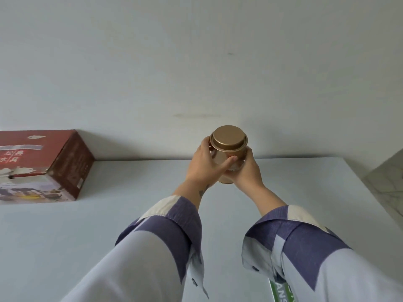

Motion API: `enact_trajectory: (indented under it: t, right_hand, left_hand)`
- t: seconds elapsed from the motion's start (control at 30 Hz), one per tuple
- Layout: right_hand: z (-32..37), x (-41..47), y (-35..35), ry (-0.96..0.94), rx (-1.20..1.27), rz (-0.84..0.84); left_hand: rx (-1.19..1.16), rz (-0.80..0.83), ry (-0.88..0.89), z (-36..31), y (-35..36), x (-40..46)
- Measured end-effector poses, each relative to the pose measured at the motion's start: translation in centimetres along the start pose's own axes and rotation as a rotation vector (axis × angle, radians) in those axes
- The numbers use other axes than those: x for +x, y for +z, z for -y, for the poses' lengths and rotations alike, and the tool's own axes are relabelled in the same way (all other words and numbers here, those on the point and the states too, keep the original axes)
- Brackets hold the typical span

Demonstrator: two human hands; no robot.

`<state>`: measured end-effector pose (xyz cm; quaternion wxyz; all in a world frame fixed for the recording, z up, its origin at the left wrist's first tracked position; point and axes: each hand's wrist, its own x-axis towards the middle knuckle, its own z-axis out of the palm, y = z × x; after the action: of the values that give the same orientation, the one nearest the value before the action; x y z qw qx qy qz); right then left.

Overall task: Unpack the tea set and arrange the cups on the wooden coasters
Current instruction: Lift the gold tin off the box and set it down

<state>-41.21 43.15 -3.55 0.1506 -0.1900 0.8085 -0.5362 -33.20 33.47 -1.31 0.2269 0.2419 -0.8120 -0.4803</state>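
Here, both hands, left (207, 162) and right (246, 168), are clasping a gold tin (227, 141) above the table (109, 214), seemingly steadying it for setting down

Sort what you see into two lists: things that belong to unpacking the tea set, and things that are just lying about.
Belongs to the job:
- red box, printed with tea ware, on the table
- gold tin, lid on, gripped by left hand and right hand

Lying about:
- green-and-white label at the bottom edge

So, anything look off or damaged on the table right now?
Only the red box: a small torn patch shows on its top. It sits closed at the table's left. The gold tin, lid on, looks intact in both hands.
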Motion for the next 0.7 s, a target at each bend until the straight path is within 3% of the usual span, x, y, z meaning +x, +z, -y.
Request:
enact_trajectory:
  t: [0.33,0.7]
  right_hand:
    - [-6.8,6.9,-5.7,0.045,0.142,-0.092]
    - [-9.1,8.9,-6.1,0.050,0.108,-0.117]
  left_hand:
    - [-0.115,0.064,-0.058,-0.2,10.4,4.3]
    - [-0.065,0.032,-0.105,-0.6,13.3,6.0]
